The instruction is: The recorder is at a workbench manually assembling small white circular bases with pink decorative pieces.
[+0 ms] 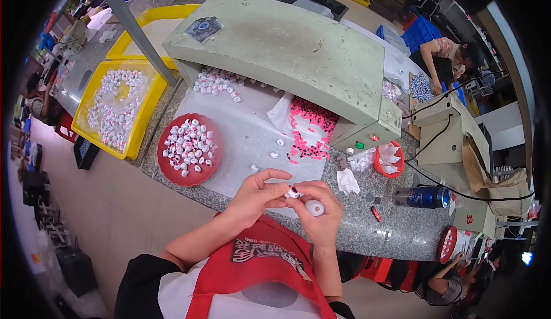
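My left hand (257,197) pinches a small white piece (293,194) with a dark spot and a bit of pink on it. The fingers of my right hand (320,220) meet it from the other side. Tucked in my right hand is a white bottle (314,207), its round end facing out; its exact kind does not show. A red plate (208,172) to the left holds a heap of similar white pieces (189,145). Beyond my hands, many small pink-and-black pieces (311,125) lie on white paper under a grey-green metal hood (287,37).
Yellow trays (150,112) stand at the left. On the right are a red basket (392,172), a blue can (422,197), a black cable (453,190) and crumpled tissue (347,181). A co-worker (450,55) sits across at the far right; others work nearby.
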`<state>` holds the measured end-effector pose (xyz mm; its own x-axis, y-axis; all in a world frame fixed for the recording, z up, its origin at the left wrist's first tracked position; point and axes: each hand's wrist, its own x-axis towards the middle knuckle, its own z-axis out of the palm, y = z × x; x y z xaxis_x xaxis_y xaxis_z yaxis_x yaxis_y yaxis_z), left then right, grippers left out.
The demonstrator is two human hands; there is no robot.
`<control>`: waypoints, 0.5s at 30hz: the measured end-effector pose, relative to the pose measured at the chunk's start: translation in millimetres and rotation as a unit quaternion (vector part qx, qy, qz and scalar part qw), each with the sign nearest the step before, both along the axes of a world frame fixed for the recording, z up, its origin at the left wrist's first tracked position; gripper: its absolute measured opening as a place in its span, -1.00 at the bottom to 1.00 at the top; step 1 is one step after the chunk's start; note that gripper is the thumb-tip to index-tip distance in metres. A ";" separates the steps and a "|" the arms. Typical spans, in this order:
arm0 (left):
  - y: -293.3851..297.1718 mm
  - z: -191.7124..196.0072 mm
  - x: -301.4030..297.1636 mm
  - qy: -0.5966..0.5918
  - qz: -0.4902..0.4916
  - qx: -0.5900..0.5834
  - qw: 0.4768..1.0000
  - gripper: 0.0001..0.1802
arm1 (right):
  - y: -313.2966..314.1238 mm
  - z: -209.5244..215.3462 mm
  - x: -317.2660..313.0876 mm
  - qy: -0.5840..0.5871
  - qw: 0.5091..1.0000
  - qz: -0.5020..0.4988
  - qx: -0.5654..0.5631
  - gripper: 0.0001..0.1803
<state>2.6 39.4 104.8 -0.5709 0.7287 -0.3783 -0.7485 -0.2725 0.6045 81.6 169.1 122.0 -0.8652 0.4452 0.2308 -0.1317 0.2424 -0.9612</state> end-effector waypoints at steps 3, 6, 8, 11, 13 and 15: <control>-0.2 9.2 3.7 0.128 0.005 -0.020 0.992 -0.77 | 3.3 0.3 1.0 -0.013 0.999 0.004 -0.040 -0.72; -1.4 6.8 4.7 0.185 0.000 0.006 0.983 -0.76 | 4.6 -0.6 2.7 -0.026 0.994 0.015 -0.103 -0.77; -0.6 -2.5 6.2 0.171 -0.010 0.009 0.985 -0.75 | 3.9 -3.1 3.7 -0.036 0.989 0.022 -0.142 -0.80; 3.6 -21.1 12.1 0.056 0.014 0.053 0.997 -0.75 | -1.8 -3.6 2.7 -0.026 0.985 0.004 -0.169 -0.81; 5.5 -26.1 13.4 -0.028 0.013 0.151 0.988 -0.77 | -6.4 4.5 1.7 -0.020 0.990 -0.028 -0.135 -0.80; 6.7 -20.5 11.6 -0.036 0.011 0.148 0.988 -0.78 | -7.4 10.1 0.9 -0.049 0.987 -0.043 -0.144 -0.79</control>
